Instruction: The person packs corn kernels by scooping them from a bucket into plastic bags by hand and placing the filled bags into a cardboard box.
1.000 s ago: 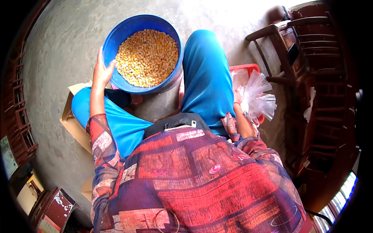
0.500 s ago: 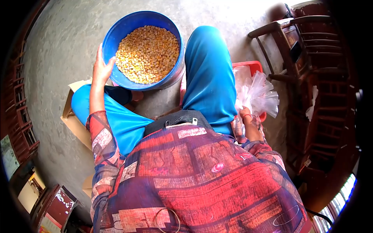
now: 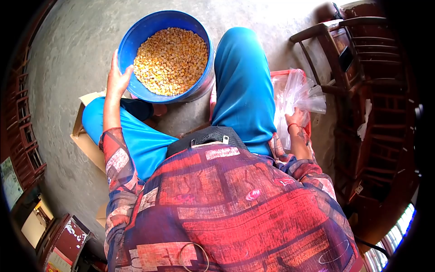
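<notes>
A blue bucket (image 3: 129, 43) holding yellow corn kernels (image 3: 170, 61) stands in front of me, beside my raised knee. My left hand (image 3: 118, 79) grips its left side, thumb on the rim and fingers along the outer wall. Over on the right, my right hand (image 3: 297, 119) is closed on clear plastic bags (image 3: 301, 93). The bags fan out past the fingers, over a red basket (image 3: 282, 72) beside my leg. Part of the basket is hidden beneath the plastic.
An opened cardboard box (image 3: 88, 147) lies by my left leg. Dark wooden chairs (image 3: 376, 59) line the right side, with a phone (image 3: 345, 59) on one. Wooden furniture (image 3: 65, 245) stands at the lower left on the concrete floor (image 3: 63, 90).
My right hand has moved from beside my leg outward to the right, over the basket, and the plastic bags have shifted with it. My left hand stays on the bucket.
</notes>
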A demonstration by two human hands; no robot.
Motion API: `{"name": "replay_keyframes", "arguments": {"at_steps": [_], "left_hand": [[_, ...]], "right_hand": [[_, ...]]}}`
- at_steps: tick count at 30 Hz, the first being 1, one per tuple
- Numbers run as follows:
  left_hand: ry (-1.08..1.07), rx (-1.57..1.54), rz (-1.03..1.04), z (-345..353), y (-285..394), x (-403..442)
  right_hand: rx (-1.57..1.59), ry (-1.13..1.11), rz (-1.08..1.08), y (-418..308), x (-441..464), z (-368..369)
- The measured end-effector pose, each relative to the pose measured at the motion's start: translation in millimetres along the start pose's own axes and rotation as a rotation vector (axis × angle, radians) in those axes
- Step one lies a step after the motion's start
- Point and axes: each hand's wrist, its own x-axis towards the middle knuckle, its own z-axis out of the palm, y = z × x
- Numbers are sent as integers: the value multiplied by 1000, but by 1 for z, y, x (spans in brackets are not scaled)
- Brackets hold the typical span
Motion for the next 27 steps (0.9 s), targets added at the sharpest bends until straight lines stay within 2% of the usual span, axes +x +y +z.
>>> {"name": "replay_keyframes", "arguments": {"at_steps": [1,3,8,9,11,13,15,16,17,19,20,22,25,27], "left_hand": [[5,-2,10,0,0,0],[4,-5,2,0,-2,0],[1,29,-2,-1,4,-2],[2,43,-9,-1,5,-2],[5,58,-16,-1,9,-2],[-23,45,-54,-2,13,-2],[-13,39,-39,0,7,-1],[-7,32,-25,0,2,-1],[-12,36,-33,1,-4,1],[16,42,-6,1,-12,1],[22,48,-7,0,-9,1],[18,26,0,2,-3,0],[16,63,-12,0,-1,-1],[23,78,-14,-1,-2,-2]], "right_hand": [[-130,-79,30,-7,-8,-8],[-151,-1,51,21,2,38],[23,-437,58,40,11,80],[23,-439,59,44,11,82],[372,-551,111,42,9,68],[268,-562,120,44,16,60],[-96,-518,43,56,26,65],[9,-349,38,56,15,56],[98,-281,-3,47,11,43],[332,-168,1,58,23,61],[336,-172,-6,62,34,66],[494,-517,219,71,51,70],[446,-620,298,40,21,42],[364,-599,368,30,13,40]]}}
